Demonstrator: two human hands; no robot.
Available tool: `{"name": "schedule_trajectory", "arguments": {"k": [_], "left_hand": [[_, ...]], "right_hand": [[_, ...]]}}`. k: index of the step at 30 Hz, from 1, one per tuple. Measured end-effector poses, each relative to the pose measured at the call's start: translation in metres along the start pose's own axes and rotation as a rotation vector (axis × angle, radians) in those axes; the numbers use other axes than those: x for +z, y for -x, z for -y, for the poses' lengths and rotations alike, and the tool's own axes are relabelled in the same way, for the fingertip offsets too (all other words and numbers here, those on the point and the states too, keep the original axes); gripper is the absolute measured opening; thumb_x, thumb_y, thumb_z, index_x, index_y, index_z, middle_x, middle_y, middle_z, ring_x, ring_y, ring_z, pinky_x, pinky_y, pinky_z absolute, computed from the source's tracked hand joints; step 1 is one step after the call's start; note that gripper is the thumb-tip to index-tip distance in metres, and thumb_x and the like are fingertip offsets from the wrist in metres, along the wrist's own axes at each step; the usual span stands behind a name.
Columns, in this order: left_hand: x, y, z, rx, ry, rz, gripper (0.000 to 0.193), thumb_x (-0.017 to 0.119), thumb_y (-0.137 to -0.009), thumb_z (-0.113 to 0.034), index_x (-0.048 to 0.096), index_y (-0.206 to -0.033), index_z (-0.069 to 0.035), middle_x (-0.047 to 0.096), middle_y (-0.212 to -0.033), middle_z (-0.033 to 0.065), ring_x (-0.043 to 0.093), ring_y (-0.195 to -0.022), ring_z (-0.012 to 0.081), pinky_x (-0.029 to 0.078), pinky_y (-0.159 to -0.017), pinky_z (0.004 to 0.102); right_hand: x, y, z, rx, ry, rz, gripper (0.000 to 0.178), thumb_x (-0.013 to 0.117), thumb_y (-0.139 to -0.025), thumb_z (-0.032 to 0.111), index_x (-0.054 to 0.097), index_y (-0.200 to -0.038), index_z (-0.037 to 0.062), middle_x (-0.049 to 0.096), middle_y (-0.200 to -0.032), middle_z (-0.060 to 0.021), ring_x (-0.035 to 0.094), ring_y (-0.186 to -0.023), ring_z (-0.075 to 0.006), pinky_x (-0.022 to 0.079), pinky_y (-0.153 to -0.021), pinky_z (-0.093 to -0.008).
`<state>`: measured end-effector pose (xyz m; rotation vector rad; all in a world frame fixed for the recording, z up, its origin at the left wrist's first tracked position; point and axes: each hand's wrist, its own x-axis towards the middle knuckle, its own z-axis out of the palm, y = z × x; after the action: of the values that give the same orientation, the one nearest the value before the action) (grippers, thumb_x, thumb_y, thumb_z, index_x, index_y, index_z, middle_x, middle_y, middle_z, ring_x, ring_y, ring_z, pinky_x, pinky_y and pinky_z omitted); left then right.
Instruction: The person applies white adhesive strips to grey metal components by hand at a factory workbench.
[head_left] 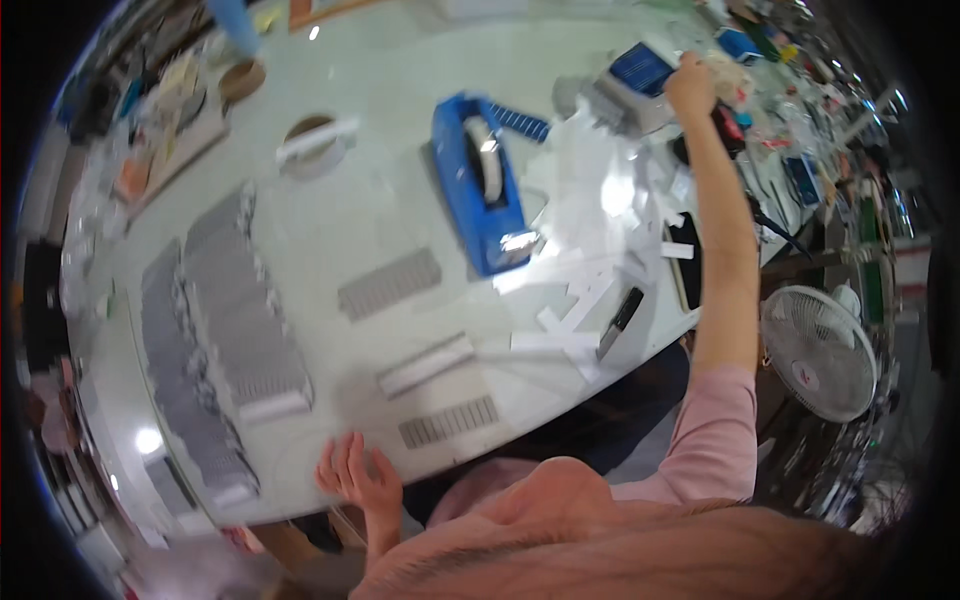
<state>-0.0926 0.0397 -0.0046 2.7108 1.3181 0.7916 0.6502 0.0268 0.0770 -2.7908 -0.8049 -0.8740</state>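
Observation:
My left hand (362,478) rests at the near edge of the table, fingers apart and holding nothing. Just beyond it lie a striped grey strip (448,422) and a pale narrow block (427,366). My right arm stretches to the far right, where my right hand (692,88) is closed beside a box with a dark blue top (641,72). What its fingers hold, if anything, is too small to make out. A blue tape dispenser (482,190) with a roll in it stands in mid-table. Another striped grey piece (390,284) lies left of the dispenser.
Two long rows of overlapping grey pieces (245,310) lie on the left. A tape roll (312,145) sits beyond them. White paper strips (570,320) and a black-handled cutter (622,322) are near the right edge. Clutter fills the far right; a white fan (818,352) stands off the table.

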Motion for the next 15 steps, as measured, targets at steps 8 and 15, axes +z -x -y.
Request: {"name": "schedule_trajectory", "arguments": {"k": [8, 15], "left_hand": [[0.003, 0.000, 0.002, -0.018, 0.031, -0.097, 0.028, 0.066, -0.085, -0.017, 0.070, -0.112, -0.013, 0.069, -0.116, 0.0024, 0.056, -0.114, 0.0292, 0.032, -0.100, 0.0472], [0.005, 0.008, 0.004, 0.028, 0.065, -0.156, 0.022, 0.066, -0.084, -0.020, 0.073, -0.105, -0.017, 0.069, -0.115, -0.0009, 0.056, -0.115, 0.0249, 0.028, -0.103, 0.0443]], "right_hand": [[-0.151, 0.168, 0.074, -0.402, -0.490, 0.156, 0.022, 0.071, -0.084, 0.014, 0.066, -0.105, 0.0095, 0.065, -0.098, -0.0094, 0.063, -0.079, -0.0248, 0.051, -0.073, -0.0347], [-0.197, 0.346, 0.069, -0.570, -0.545, 0.333, 0.033, 0.072, -0.081, 0.014, 0.066, -0.112, 0.0068, 0.062, -0.120, -0.0138, 0.053, -0.113, -0.0376, 0.042, -0.097, -0.0457]]}}
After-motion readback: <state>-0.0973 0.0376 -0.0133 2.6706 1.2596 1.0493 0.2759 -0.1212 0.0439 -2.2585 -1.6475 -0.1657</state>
